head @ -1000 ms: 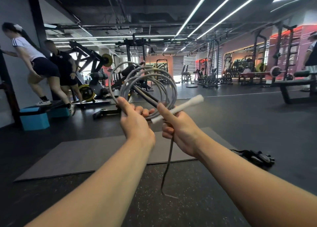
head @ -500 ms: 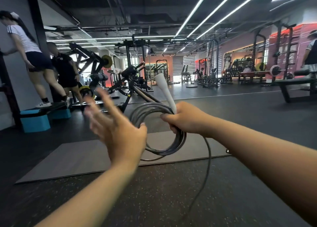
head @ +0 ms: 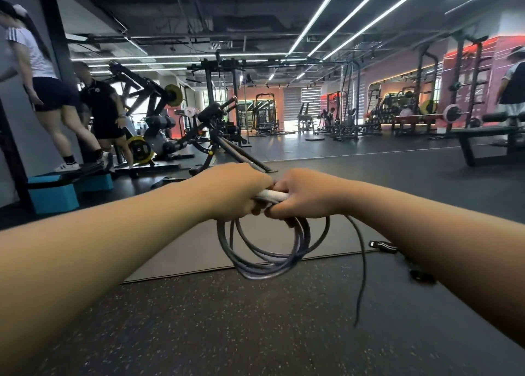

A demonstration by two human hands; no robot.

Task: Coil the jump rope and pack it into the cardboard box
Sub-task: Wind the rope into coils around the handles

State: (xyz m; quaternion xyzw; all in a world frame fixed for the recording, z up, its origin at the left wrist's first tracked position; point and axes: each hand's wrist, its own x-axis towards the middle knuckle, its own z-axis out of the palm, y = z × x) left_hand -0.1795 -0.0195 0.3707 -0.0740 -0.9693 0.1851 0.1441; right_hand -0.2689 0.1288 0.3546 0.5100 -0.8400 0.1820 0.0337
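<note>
The jump rope (head: 270, 257) is a grey cord wound into several loops that hang below my hands. Its white handle (head: 270, 196) lies level between my two fists. My left hand (head: 235, 189) is closed on the handle's left end and the top of the loops. My right hand (head: 308, 193) is closed on the handle's right end and the loops. A loose tail of cord (head: 361, 273) drops from my right hand toward the floor. No cardboard box is in view.
A grey exercise mat (head: 181, 250) lies on the speckled rubber floor ahead. A black strap (head: 382, 246) lies on the floor to the right. Two people stand by blue step blocks (head: 54, 196) at far left. Weight machines (head: 159, 125) and a bench (head: 488, 139) stand beyond.
My left hand, open half a second ago, has closed on the handle and loops. The handle swung from upright to level. The coil now hangs below both hands.
</note>
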